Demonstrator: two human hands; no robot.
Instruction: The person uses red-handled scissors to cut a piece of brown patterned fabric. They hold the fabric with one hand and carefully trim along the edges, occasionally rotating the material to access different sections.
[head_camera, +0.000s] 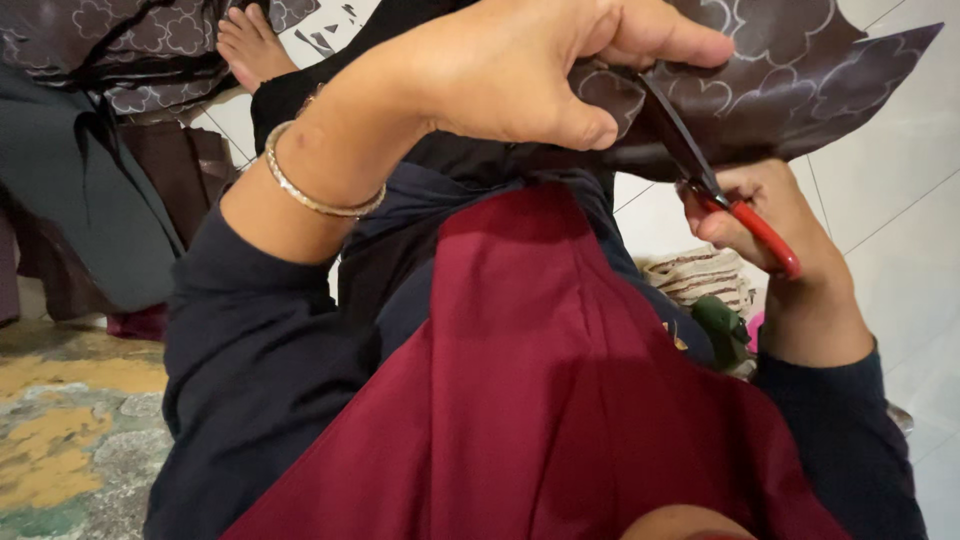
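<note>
item: dark brown patterned cloth (800, 70), pale cloud outlines, held up in the air over the lap, near the top of the view; its free corner points right and upward, long axis running roughly left to right.

tool: scissors (700, 170), red handles, dark blades. long axis slants from the handles at lower right up to the tips at upper left; blades lie against the cloth's lower edge, just below the left thumb. whether the blades are parted or closed cannot be told.

left hand (520, 70): fingers curled, thumb pressed forward, pinching the cloth beside the blades and keeping it taut. thin metal bangle (315, 195) on the wrist.

right hand (770, 225): fingers closed around the red handles, gripping the scissors.

step in hand, as judged: a cut into the cloth edge, mid-stroke. the next move would call for steady tension from the pinching hand and the thumb kept clear of the blades.

surroundings: maroon garment (560, 400) across the lap; dark sleeves; more patterned cloth (130, 40) heaped at upper left; a bare foot (250, 45) on pale floor tiles (900, 190); a striped woven bag (700, 275) just beside the knee; a worn rug (70, 440) at lower left.
</note>
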